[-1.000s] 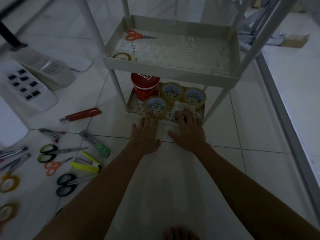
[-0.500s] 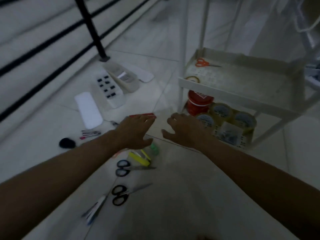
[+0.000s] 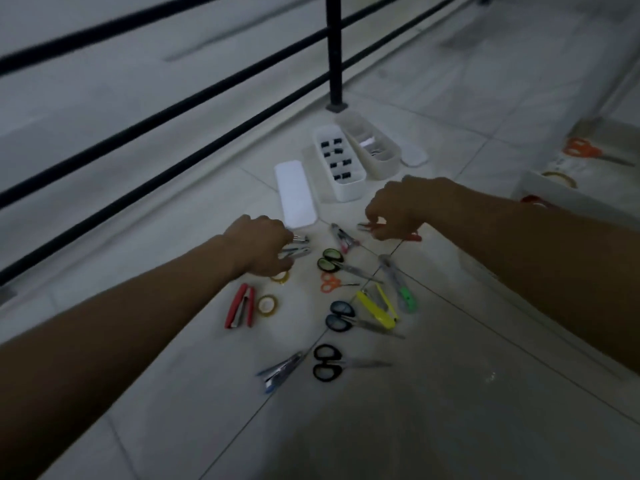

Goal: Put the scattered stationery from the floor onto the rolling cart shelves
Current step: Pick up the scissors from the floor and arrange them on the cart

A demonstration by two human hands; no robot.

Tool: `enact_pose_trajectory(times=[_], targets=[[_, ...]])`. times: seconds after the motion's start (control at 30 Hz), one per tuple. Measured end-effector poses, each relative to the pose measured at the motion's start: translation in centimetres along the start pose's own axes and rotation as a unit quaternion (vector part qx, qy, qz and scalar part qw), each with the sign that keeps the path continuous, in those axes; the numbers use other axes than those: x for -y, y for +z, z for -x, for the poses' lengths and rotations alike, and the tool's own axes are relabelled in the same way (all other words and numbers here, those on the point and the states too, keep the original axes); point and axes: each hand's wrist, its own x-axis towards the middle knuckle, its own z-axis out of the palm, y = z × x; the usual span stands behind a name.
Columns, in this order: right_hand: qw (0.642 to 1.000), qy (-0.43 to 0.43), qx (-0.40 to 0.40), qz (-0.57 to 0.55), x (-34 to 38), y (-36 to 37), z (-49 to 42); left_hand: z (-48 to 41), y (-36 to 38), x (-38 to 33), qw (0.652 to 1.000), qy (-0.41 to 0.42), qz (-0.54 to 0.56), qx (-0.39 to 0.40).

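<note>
Both hands had left the cart (image 3: 540, 184), which now sat far right of the right hand (image 3: 401, 209). That hand pinched the red cutter (image 3: 415, 237). The left hand (image 3: 258, 249) curled on a silver tool (image 3: 300, 240). Green scissors (image 3: 330, 260) lay between them, with bare floor (image 3: 450, 410) behind.

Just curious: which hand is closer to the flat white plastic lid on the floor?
Left. The left hand sits by the near end of the flat white plastic lid; the right hand is farther right, pinching a red utility knife.
</note>
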Motion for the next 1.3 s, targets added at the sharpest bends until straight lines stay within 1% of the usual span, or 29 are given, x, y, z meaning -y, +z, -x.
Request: enact_pose_trajectory(times=[0.03, 0.07, 0.13, 0.2, 0.27, 0.3, 0.37, 0.4, 0.47, 0.53, 0.6, 0.7, 0.77, 0.8, 0.83, 0.87, 0.93, 0.97, 1.03, 1.07, 1.13, 1.2, 1.27, 1.3], targets=[[0.999, 0.009, -0.019, 0.041, 0.4, 0.3, -0.4, 0.2, 0.6, -0.2, 0.999, -0.023, 0.028, 0.005], [0.997, 0.010, -0.037, 0.060, 1.1, 1.0, -0.6, 0.5, 1.3, -0.5, 0.997, -0.042, 0.063, 0.009], [0.997, -0.013, -0.056, 0.050, 2.9, 2.8, -0.7, 1.1, 2.9, -1.5, 0.990, -0.057, 0.128, 0.017], [0.996, -0.052, -0.066, 0.033, 4.9, 5.4, -0.7, 1.5, 4.8, -2.4, 0.986, -0.058, 0.153, 0.028], [0.997, -0.058, -0.054, 0.007, 6.7, 8.3, -1.0, 1.6, 7.1, -2.8, 0.983, -0.066, 0.166, 0.042], [0.998, -0.050, -0.039, -0.006, 7.4, 9.4, -0.9, 1.7, 8.0, -2.9, 0.980, -0.076, 0.178, 0.049], [0.999, -0.032, -0.039, -0.015, 9.1, 11.5, -1.1, 1.9, 10.3, -3.1, 0.969, -0.111, 0.214, 0.046], [0.998, -0.014, -0.049, -0.021, 9.9, 12.6, -1.3, 2.0, 11.7, -3.3, 0.963, -0.130, 0.232, 0.036], [0.993, 0.050, -0.069, -0.080, 11.2, 14.7, -1.5, 2.3, 14.6, -3.6, 0.951, -0.160, 0.264, 0.016], [0.975, 0.122, -0.058, -0.174, 12.2, 16.2, -1.6, 2.9, 17.0, -4.0, 0.936, -0.179, 0.304, 0.008], [0.954, 0.173, -0.034, -0.242, 13.0, 17.3, -1.7, 3.7, 18.3, -4.3, 0.922, -0.196, 0.333, 0.002], [0.918, 0.250, -0.048, -0.303, 13.3, 18.2, -2.2, 4.7, 19.3, -4.2, 0.909, -0.232, 0.345, -0.020], [0.891, 0.285, -0.049, -0.351, 13.1, 18.5, -2.4, 5.0, 19.8, -4.0, 0.908, -0.250, 0.336, -0.032], [0.886, 0.288, -0.051, -0.360, 13.1, 18.6, -2.3, 5.1, 20.0, -3.9, 0.912, -0.254, 0.321, -0.038], [0.891, 0.286, -0.061, -0.348, 13.2, 18.6, -2.3, 5.2, 20.2, -3.7, 0.916, -0.255, 0.306, -0.043], [0.905, 0.277, -0.087, -0.311, 13.5, 18.5, -2.2, 5.3, 20.5, -3.6, 0.919, -0.257, 0.293, -0.048], [0.935, 0.223, -0.146, -0.235, 14.4, 18.3, -2.2, 5.3, 20.9, -3.1, 0.919, -0.271, 0.280, -0.058], [0.940, 0.184, -0.177, -0.226, 15.0, 17.9, -2.2, 5.2, 21.1, -2.9, 0.915, -0.283, 0.280, -0.064], [0.945, 0.094, -0.197, -0.242, 16.2, 16.8, -2.5, 5.0, 21.3, -2.3, 0.901, -0.310, 0.290, -0.085], [0.948, 0.048, -0.181, -0.255, 16.9, 16.0, -2.6, 4.8, 21.2, -2.1, 0.895, -0.320, 0.296, -0.094], [0.952, -0.061, -0.113, -0.276, 18.7, 14.2, -2.5, 4.2, 20.9, -1.6, 0.885, -0.335, 0.306, -0.099], [0.954, -0.153, -0.058, -0.251, 20.8, 13.2, -2.5, 3.5, 20.6, -1.2, 0.880, -0.340, 0.319, -0.093], [0.955, -0.190, -0.026, -0.228, 22.9, 12.8, -2.9, 2.9, 20.5, -0.9, 0.874, -0.339, 0.340, -0.081], [0.953, -0.204, -0.023, -0.221, 23.6, 12.8, -3.2, 2.7, 20.6, -0.8, 0.870, -0.339, 0.350, -0.072]])
